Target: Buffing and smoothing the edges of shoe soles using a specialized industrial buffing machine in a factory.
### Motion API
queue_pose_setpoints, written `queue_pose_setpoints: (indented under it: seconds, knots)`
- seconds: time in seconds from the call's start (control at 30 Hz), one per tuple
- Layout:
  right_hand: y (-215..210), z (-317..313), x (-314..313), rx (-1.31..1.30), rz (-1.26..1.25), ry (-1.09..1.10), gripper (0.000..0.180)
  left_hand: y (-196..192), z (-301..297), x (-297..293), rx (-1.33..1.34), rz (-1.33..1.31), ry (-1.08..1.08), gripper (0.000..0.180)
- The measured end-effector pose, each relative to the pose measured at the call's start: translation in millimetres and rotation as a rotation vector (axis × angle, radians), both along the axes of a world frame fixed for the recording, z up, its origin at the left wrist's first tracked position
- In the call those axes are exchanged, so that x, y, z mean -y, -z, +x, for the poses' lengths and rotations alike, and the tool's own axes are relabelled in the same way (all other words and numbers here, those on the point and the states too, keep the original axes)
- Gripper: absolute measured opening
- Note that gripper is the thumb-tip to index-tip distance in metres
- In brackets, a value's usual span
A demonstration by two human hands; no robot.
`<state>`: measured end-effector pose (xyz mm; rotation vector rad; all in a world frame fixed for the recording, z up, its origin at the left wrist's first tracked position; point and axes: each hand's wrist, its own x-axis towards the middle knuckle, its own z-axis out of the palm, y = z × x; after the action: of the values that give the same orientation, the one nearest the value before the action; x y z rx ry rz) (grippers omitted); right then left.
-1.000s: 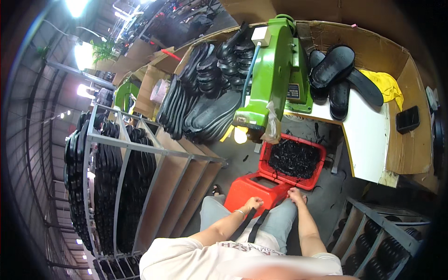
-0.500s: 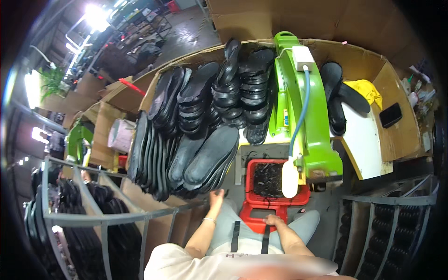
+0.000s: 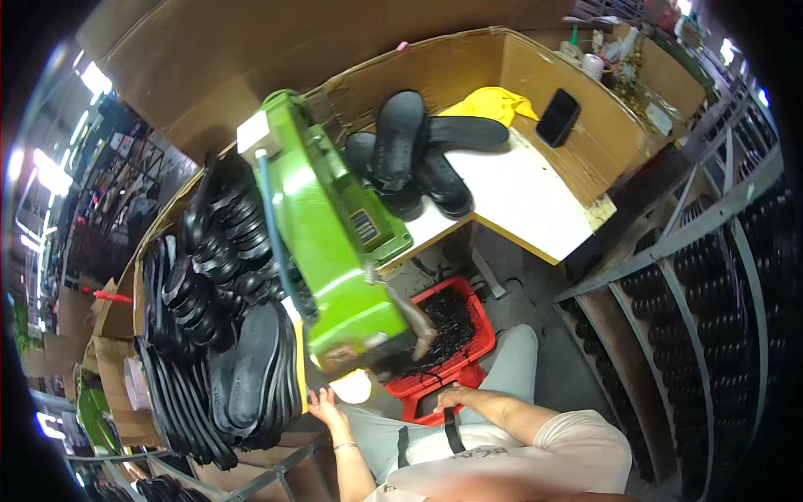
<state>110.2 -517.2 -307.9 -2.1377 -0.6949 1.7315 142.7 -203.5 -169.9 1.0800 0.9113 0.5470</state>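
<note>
Seated at a green machine [image 3: 330, 243] filling the centre. Left hand [image 3: 324, 410] at seven o'clock, fingers spread, touching the edge of a stack of black shoe soles [image 3: 251, 381]. Right hand [image 3: 447, 398] at six o'clock, resting on the near rim of a red crate [image 3: 477, 314] holding dark scraps, below the machine's front. More black soles [image 3: 213, 243] heaped at nine o'clock. At one o'clock, a white tabletop [image 3: 523, 197] with several black soles [image 3: 414, 155], a yellow cloth [image 3: 489, 105] and a dark phone [image 3: 558, 117] leaning on the cardboard wall [image 3: 577, 100]. At three o'clock, metal racks [image 3: 711, 284] loaded with dark soles.
</note>
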Motion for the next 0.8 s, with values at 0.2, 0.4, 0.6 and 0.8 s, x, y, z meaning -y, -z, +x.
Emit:
queue_pose_setpoints:
  seconds: [0.2,0.4,0.6,0.8]
  knots:
    - [18.4,14.8,-8.5,-0.048,0.031,-0.126,0.063,25.6,7.6,-3.0,0.068,0.151,-0.028,0.081]
    - [-19.9,21.5,-28.7,0.134,0.107,-0.124,0.051,12.8,-16.3,-33.9,0.133,0.298,-0.032,0.078]
    - [-39.0,85.0,50.3,0.728,0.552,0.741,0.029,-2.7,-5.0,-13.6,0.173,-0.072,0.208,0.076]
    - [-203.6,223.9,103.6,1.344,1.049,1.482,0.015,-36.6,-54.9,-5.1,0.181,-0.308,0.319,0.052]
